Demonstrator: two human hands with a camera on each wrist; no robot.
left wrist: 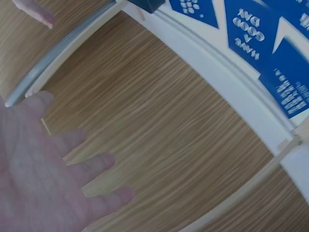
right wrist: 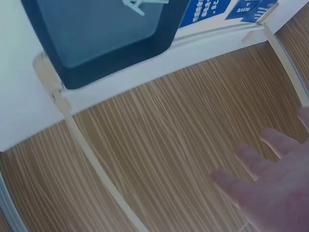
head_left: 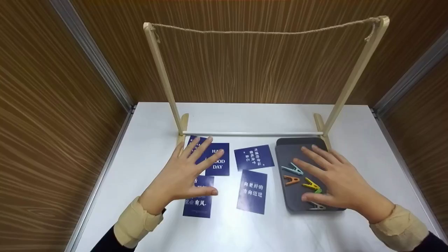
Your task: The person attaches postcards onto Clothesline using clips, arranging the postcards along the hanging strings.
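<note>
My left hand [head_left: 179,177] hovers with fingers spread, overlapping several dark blue printed cards on the left; its palm shows bare in the left wrist view. One card [head_left: 219,169] reads "HAVE A GOOD DAY", partly hidden by the fingers. Between the hands lie a tilted card [head_left: 254,157] and an upright-lying card [head_left: 252,192] with white characters. My right hand [head_left: 339,180], fingers also spread and holding nothing, overlaps a dark grey tray [head_left: 285,147]. Inside it are small clothespins: light blue [head_left: 293,169], orange [head_left: 291,180], yellow [head_left: 310,183], with green and white ones partly covered.
Behind the cards stands a wooden frame with two posts [head_left: 357,75], a low crossbar [head_left: 252,133] and a twine rope [head_left: 245,32] sagging slightly between the post tops. Wood-grain panels [head_left: 252,70] enclose the white table [head_left: 224,231] at the back and both sides.
</note>
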